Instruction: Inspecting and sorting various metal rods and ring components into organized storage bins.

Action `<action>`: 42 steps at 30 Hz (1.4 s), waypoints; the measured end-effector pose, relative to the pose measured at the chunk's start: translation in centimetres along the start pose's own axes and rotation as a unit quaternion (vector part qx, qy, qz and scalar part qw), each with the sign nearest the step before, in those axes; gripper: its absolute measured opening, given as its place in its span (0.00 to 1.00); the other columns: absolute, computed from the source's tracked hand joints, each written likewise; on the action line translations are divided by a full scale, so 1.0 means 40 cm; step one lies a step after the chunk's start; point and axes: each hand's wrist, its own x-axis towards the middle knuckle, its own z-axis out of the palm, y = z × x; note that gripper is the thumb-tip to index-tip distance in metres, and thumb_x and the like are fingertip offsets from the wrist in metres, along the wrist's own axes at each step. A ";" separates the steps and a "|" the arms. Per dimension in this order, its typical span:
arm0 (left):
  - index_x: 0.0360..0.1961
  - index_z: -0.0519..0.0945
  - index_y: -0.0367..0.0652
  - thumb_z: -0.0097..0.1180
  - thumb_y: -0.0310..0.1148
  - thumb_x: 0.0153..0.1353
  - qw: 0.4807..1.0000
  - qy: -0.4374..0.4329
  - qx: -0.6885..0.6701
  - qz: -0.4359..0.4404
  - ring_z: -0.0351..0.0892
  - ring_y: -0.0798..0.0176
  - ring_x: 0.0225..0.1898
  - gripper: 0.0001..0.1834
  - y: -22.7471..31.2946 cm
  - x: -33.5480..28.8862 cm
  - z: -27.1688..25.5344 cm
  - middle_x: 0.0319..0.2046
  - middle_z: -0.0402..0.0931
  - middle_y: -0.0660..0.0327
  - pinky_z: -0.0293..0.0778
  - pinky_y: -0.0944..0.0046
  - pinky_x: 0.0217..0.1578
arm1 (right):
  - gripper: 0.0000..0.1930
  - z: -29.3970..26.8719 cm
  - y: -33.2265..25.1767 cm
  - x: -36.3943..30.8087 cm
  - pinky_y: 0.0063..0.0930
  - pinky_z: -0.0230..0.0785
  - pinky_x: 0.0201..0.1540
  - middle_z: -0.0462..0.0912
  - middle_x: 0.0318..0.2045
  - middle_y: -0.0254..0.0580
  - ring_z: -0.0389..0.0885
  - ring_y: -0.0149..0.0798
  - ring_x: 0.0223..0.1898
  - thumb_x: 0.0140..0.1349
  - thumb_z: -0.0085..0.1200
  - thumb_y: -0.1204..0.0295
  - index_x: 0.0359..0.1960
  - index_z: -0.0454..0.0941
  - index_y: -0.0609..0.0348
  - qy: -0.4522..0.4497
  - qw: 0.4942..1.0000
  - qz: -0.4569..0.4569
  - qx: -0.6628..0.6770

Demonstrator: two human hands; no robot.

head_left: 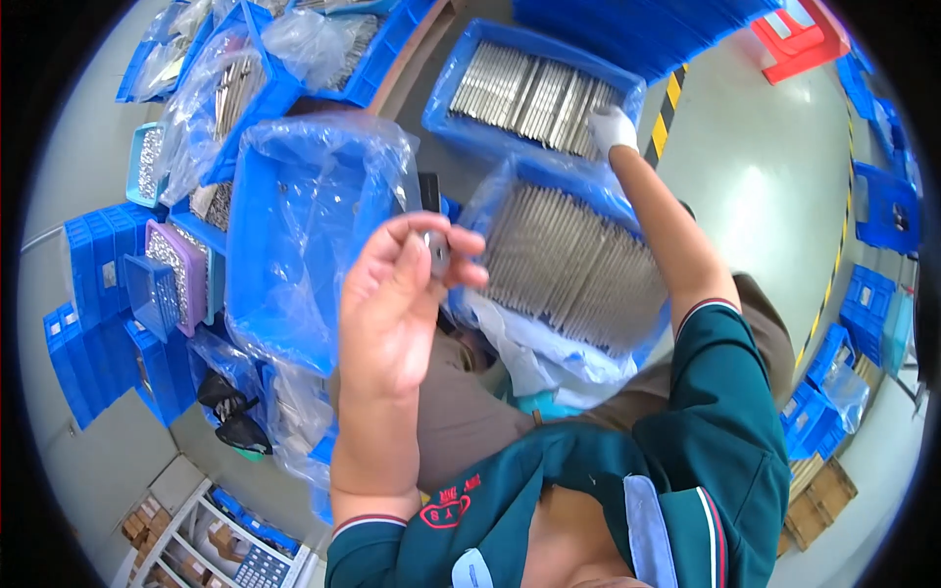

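My left hand [397, 284] is bare and raised in front of me, its thumb and fingers pinching a small round silver metal part [437, 253] with a dark spot in it. Further off, my right hand [613, 130], in a white glove, reaches to the right end of the far blue bin. That bin holds rows of slim silver metal pieces [529, 98], and the glove touches or hovers right beside the last of them. Its fingertips are too unclear to show a grip. Nearer me, a second plastic-lined bin holds tightly packed grey metal pieces [569, 265].
Left of my left hand stands a blue bin lined with clear plastic [294, 255]. More blue bins with metal parts and a purple tub [176, 269] crowd the left. A red plastic stool [799, 44] stands far right, beyond yellow-black floor tape [668, 108].
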 end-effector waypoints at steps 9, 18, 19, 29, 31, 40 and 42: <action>0.40 0.75 0.38 0.54 0.36 0.61 0.999 -0.041 -0.003 0.017 0.79 0.60 0.35 0.12 -0.021 -0.001 0.042 0.37 0.79 0.51 0.71 0.63 0.42 | 0.19 -0.385 -0.070 -0.263 0.23 0.73 0.33 0.82 0.33 0.41 0.80 0.31 0.30 0.55 0.53 0.62 0.45 0.77 0.63 -0.057 0.995 -0.081 0.022; 0.39 0.76 0.39 0.55 0.37 0.60 0.995 -0.100 -0.003 0.018 0.79 0.61 0.38 0.13 -0.073 0.027 0.112 0.38 0.79 0.53 0.71 0.64 0.42 | 0.16 -0.424 0.437 -0.361 0.32 0.71 0.42 0.82 0.36 0.48 0.80 0.45 0.42 0.57 0.44 0.63 0.36 0.80 0.58 -0.168 0.895 -0.077 -0.407; 0.39 0.76 0.39 0.55 0.37 0.60 0.997 -0.076 0.009 0.023 0.79 0.61 0.38 0.13 -0.068 0.015 0.075 0.38 0.79 0.53 0.71 0.64 0.42 | 0.17 -0.429 0.194 -0.506 0.32 0.72 0.43 0.82 0.38 0.49 0.80 0.46 0.43 0.56 0.45 0.61 0.35 0.81 0.60 -0.321 0.755 -0.145 -0.554; 0.37 0.76 0.42 0.56 0.37 0.60 0.997 -0.053 0.024 0.047 0.80 0.60 0.36 0.10 -0.048 -0.003 0.004 0.37 0.80 0.54 0.70 0.64 0.40 | 0.21 -0.169 0.093 -0.716 0.32 0.69 0.51 0.78 0.45 0.57 0.77 0.48 0.50 0.46 0.54 0.64 0.41 0.79 0.65 -0.044 0.945 0.279 -0.165; 0.37 0.77 0.41 0.56 0.37 0.60 0.997 -0.055 0.018 0.041 0.80 0.60 0.36 0.10 -0.051 0.001 0.000 0.37 0.80 0.54 0.70 0.64 0.40 | 0.24 -0.134 0.055 -0.716 0.32 0.69 0.53 0.76 0.50 0.53 0.76 0.46 0.52 0.47 0.56 0.64 0.46 0.74 0.63 -0.029 0.932 0.323 -0.160; 0.38 0.74 0.38 0.57 0.35 0.59 0.997 -0.044 -0.041 0.053 0.80 0.64 0.28 0.12 -0.037 -0.003 -0.026 0.31 0.80 0.53 0.70 0.70 0.33 | 0.25 -0.014 -0.023 -0.683 0.43 0.69 0.52 0.73 0.50 0.49 0.74 0.49 0.53 0.48 0.58 0.64 0.49 0.70 0.58 0.145 0.852 0.459 -0.204; 0.38 0.74 0.38 0.57 0.36 0.59 0.996 -0.043 -0.048 0.059 0.80 0.64 0.29 0.12 -0.024 -0.007 -0.045 0.31 0.80 0.54 0.70 0.70 0.33 | 0.21 -0.021 -0.044 -0.696 0.38 0.72 0.46 0.73 0.47 0.47 0.75 0.46 0.49 0.54 0.53 0.63 0.46 0.69 0.61 0.105 0.860 0.429 -0.256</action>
